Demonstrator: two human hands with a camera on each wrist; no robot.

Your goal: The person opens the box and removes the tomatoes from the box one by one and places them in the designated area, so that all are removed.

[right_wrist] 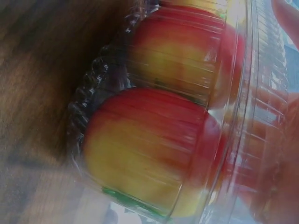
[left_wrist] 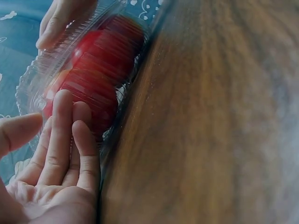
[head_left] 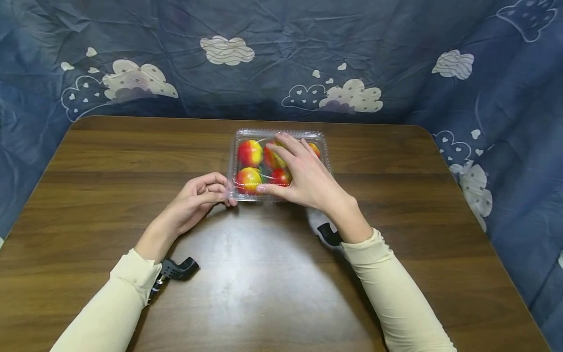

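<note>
A clear plastic clamshell box (head_left: pixel 259 132) sits toward the back of the table with its lid down. Inside are several round red-and-yellow fruits (head_left: pixel 250 153), packed in rows; the right wrist view shows one fruit (right_wrist: pixel 145 144) close up through the ribbed wall, with a bit of green below it. My left hand (head_left: pixel 200 198) is at the box's front left corner, its fairly straight fingers against the side. My right hand (head_left: pixel 305 176) spreads over the lid from the right, thumb near the front edge, and hides part of the fruit.
The box stands on a brown wood-grain table (head_left: pixel 259 274) with a bright reflection in front. Behind and to the right hangs a blue curtain (head_left: pixel 272 29) printed with clouds. A black wrist mount (head_left: pixel 179 269) juts out below the left sleeve, another (head_left: pixel 329 234) beside the right.
</note>
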